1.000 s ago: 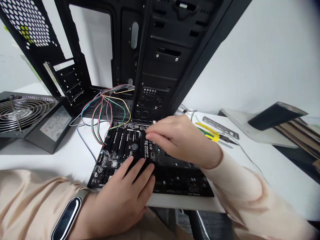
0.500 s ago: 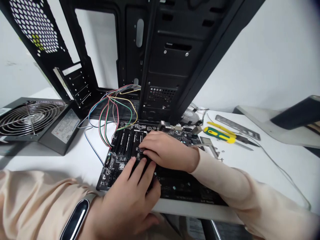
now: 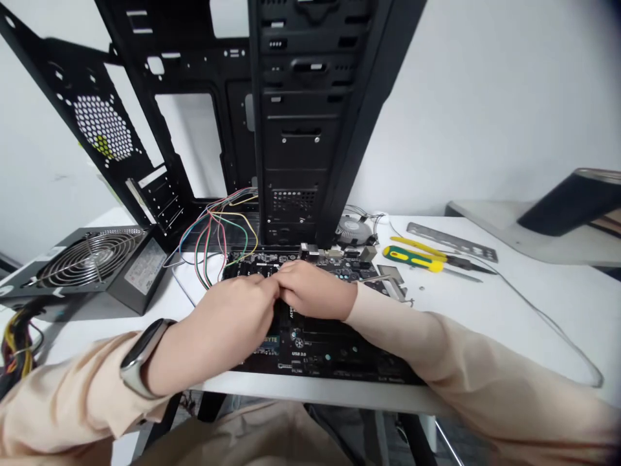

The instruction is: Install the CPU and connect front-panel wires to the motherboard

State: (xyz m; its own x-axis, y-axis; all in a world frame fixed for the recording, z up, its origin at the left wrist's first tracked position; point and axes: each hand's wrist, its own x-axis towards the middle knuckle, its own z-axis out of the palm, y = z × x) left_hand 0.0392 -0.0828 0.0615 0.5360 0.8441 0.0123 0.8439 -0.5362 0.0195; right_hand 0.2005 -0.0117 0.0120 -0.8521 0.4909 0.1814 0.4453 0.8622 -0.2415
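Observation:
A black motherboard (image 3: 334,353) lies flat near the front edge of the white table. Both my hands meet over its left-middle part, at the expansion slots. My left hand (image 3: 233,317) has its fingers curled, their tips pressed down beside those of my right hand (image 3: 315,288). The right hand is also closed, its thumb and fingertips drawn together at the same spot. Whatever lies between the fingertips is hidden. Thin coloured wires (image 3: 208,213) run from the open case to the board's left edge.
The black computer case (image 3: 298,155) stands upright behind the board. A power supply (image 3: 145,272) sits on the left. To the right lie a green-yellow screwdriver (image 3: 412,257), a yellow-handled tool (image 3: 460,262), a perforated metal plate (image 3: 451,241) and a thin cable (image 3: 543,317). A round cooler (image 3: 353,228) rests behind.
My left hand has gone from spread fingers on the board to curled fingers against the right hand. A dark round piece seen under the right fingertips is now covered. The view has shifted.

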